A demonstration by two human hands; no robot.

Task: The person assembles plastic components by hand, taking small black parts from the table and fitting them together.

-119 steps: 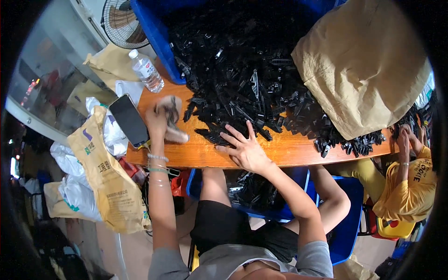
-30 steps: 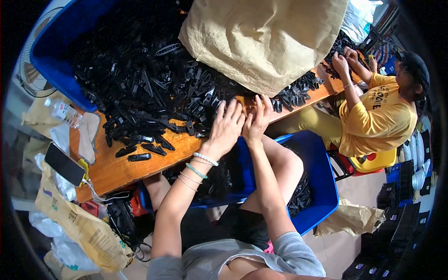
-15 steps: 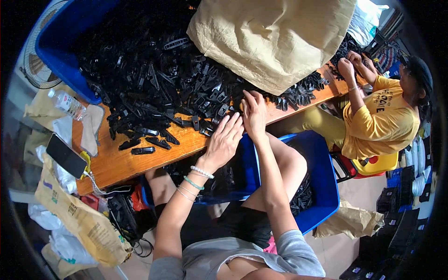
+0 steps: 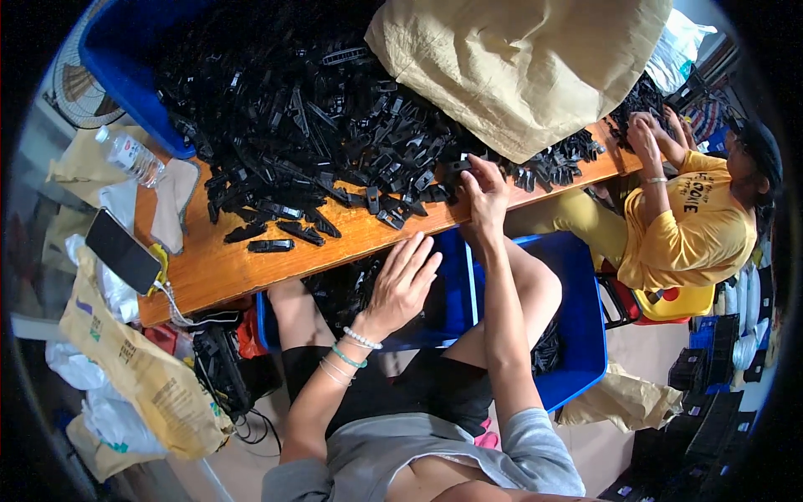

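Observation:
A large heap of black plastic clips [image 4: 335, 142] covers the wooden table [image 4: 217, 272], with a few lying loose near its front edge. My right hand [image 4: 487, 197] is at the heap's near right side, thumb and fingers pinched on a small black clip [image 4: 457, 166]. My left hand [image 4: 401, 283] hovers just off the table's front edge, fingers stretched out and holding nothing. Beneath the hands, a blue bin [image 4: 577, 368] between and beside my legs has black pieces in it.
A beige sack [image 4: 519, 75] lies over the heap's right part. On the left are a phone [image 4: 125, 251], a water bottle [image 4: 131, 156] and paper bags [image 4: 142, 360]. A blue tub [image 4: 125, 92] holds the heap at the back. A co-worker [image 4: 686, 217] in yellow sits at right.
My right hand has moved apart from my left and now pinches a clip at the heap. My left hand has drawn back off the table edge. The view has shifted slightly.

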